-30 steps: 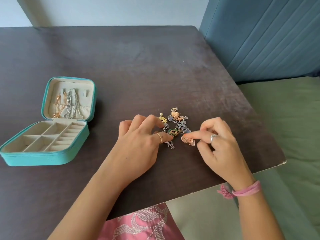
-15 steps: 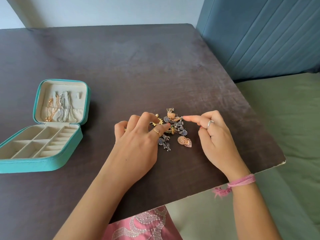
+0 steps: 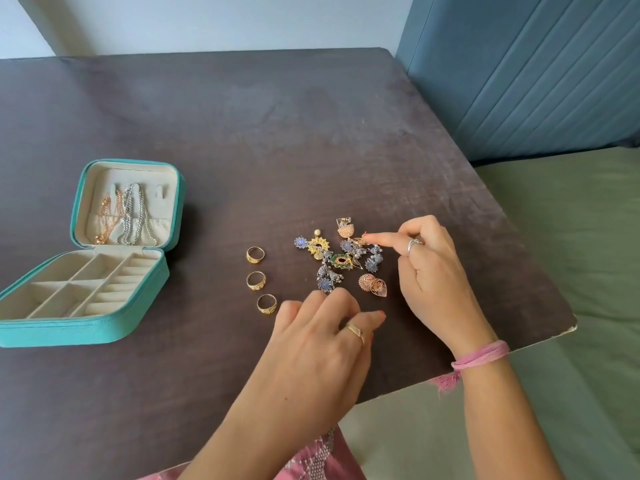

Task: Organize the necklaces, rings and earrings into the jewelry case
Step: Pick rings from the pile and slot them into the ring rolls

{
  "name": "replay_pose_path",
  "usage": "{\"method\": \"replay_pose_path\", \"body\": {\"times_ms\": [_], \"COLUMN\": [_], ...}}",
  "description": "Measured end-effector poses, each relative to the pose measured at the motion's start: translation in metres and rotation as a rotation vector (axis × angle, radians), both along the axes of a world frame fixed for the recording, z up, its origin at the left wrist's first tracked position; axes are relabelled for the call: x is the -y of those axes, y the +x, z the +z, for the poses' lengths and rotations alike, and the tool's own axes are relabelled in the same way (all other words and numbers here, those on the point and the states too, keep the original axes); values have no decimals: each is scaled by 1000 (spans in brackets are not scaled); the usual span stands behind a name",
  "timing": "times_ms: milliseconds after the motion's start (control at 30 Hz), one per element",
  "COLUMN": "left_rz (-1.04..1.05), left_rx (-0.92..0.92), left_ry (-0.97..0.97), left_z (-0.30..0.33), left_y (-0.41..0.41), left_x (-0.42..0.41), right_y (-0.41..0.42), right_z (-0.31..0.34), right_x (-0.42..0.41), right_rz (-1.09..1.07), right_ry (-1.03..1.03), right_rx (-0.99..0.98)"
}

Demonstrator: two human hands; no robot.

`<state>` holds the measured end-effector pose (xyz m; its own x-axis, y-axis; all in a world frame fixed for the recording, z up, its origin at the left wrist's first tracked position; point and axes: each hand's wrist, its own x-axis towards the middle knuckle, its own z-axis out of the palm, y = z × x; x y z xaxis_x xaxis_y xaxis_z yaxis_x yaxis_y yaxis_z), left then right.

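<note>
Fingers (image 3: 332, 303) of the left hand (image 3: 311, 355), loosely curled and empty, have drawn back, uncovering three gold rings (image 3: 256, 279) mid-frame, ready for casing.

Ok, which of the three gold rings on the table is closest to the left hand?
The bottom ring of the column, just left of the left hand fingertips. The middle ring and top ring lie farther up.

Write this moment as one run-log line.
case: open | necklaces: in lid | rings: on table | right hand: index on earrings | left hand: hovering
</note>
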<state>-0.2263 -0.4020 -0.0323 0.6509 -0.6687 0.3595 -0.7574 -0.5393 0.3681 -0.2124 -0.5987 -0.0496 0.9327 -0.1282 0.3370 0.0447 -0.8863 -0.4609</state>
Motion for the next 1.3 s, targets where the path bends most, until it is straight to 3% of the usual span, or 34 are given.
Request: {"method": "replay_pose_path", "body": {"times_ms": [233,467,600,833,1033,1300], "left_rz": [21,156,186,319,359,325], "left_rx": [11,4,-111,-239,-267,-273], "left_ry": [-109,-108,-216,-281,-283,-375], "left_z": [6,5,-1,-10,-14,-7], "left_y": [-7,-3,-3,-8,-4,-11], "left_x": [-25,-63,-74,-85,-87,-99], "right_y": [-5,-13,-17,-22,-29,-29], "right_z": [7,15,23,29,21,17], "right_x": [0,-21,-40,-77,-103,-110], "right_rz": [-55,-46,10,149,223,139], "right_ry": [242,237,253,179,142,124], "right_rx": [105,184,201,89,-164,-122]}}
